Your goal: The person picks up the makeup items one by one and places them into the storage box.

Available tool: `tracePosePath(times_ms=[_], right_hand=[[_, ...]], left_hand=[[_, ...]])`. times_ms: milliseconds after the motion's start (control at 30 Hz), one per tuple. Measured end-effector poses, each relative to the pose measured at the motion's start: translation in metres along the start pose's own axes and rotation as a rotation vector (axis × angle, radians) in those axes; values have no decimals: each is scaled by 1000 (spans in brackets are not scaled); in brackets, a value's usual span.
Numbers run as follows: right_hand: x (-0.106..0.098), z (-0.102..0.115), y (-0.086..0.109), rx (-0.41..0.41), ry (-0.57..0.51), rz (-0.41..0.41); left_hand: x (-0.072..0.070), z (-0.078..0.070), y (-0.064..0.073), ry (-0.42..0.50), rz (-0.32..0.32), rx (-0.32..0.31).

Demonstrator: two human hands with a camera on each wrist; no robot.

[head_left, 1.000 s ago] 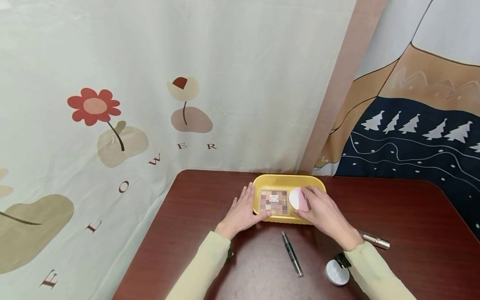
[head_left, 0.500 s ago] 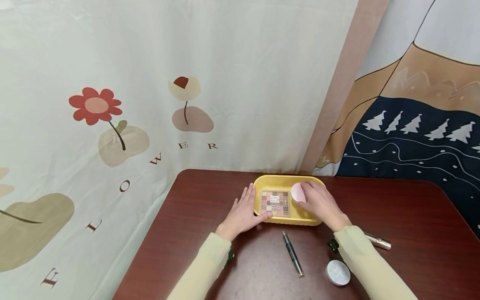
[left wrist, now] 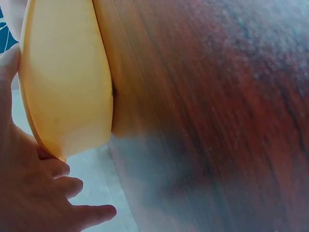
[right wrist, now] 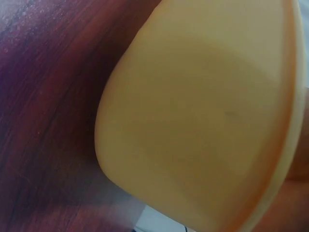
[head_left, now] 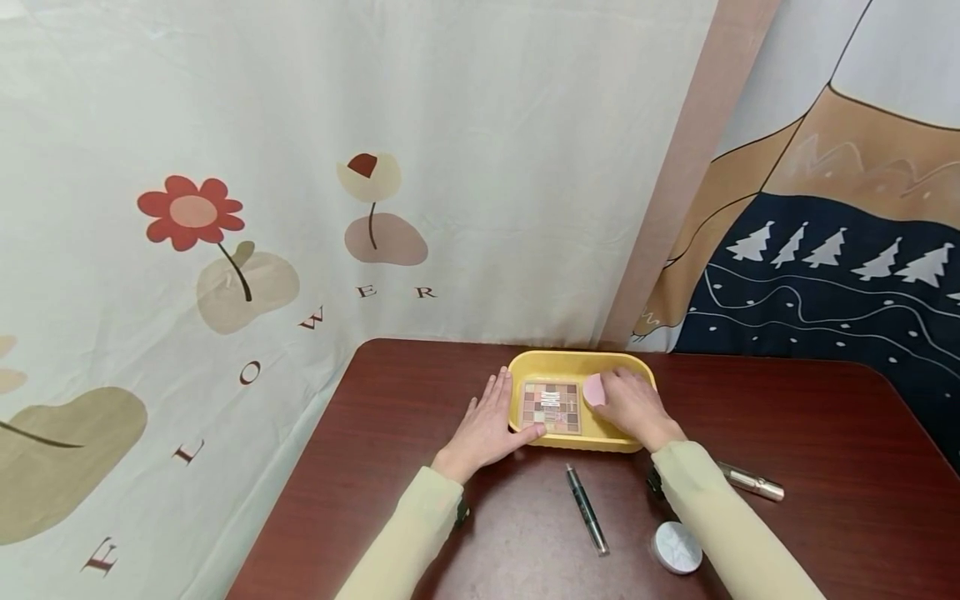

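My left hand point(head_left: 487, 425) lies along the left end of a yellow tray point(head_left: 573, 359), fingers straight and thumb over its front rim. In the left wrist view, the fingers point(left wrist: 96, 215) spread outside the tray's wall. An eyeshadow palette point(head_left: 551, 408) with a grid of coloured squares lies flat in the tray's left half. Inside the right half, my right hand point(head_left: 633, 406) holds a round pink disc point(head_left: 594, 390) beside the palette. Its far side is hidden under the fingers. The right wrist view is mostly filled by the tray's outer wall point(right wrist: 193, 111).
On the brown table point(head_left: 420, 392), a slim dark pen point(head_left: 587, 510) lies in front of the tray. A round silvery-white container point(head_left: 677, 547) stands right of it, near the right sleeve. Beyond that sleeve lies a shiny metallic tube point(head_left: 753, 482). A printed curtain point(head_left: 487, 167) hangs behind.
My right hand has shifted slightly left and lower into the tray with the disc, which has turned so less of it shows. The left hand has stayed at the tray's end.
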State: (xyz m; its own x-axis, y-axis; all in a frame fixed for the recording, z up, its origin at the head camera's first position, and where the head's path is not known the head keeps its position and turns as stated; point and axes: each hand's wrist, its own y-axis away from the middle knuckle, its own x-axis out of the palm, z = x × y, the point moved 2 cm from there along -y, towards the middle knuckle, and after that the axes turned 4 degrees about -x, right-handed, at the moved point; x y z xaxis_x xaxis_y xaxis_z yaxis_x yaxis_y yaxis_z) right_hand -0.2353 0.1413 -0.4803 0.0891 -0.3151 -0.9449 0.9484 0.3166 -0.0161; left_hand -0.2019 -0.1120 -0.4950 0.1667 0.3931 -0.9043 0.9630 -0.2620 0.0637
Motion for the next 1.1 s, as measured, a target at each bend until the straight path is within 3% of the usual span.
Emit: tracePosePath(times_ms=[467, 700, 1100], right_hand=[[8, -3, -5, 16, -58, 34], [2, -2, 0, 20, -89, 38], [-33, 9, 30, 18, -94, -137]], left_hand=[[1, 0, 0, -5, 5, -4], [0, 0, 0, 0, 5, -4], [2, 1, 0, 4, -7, 6]])
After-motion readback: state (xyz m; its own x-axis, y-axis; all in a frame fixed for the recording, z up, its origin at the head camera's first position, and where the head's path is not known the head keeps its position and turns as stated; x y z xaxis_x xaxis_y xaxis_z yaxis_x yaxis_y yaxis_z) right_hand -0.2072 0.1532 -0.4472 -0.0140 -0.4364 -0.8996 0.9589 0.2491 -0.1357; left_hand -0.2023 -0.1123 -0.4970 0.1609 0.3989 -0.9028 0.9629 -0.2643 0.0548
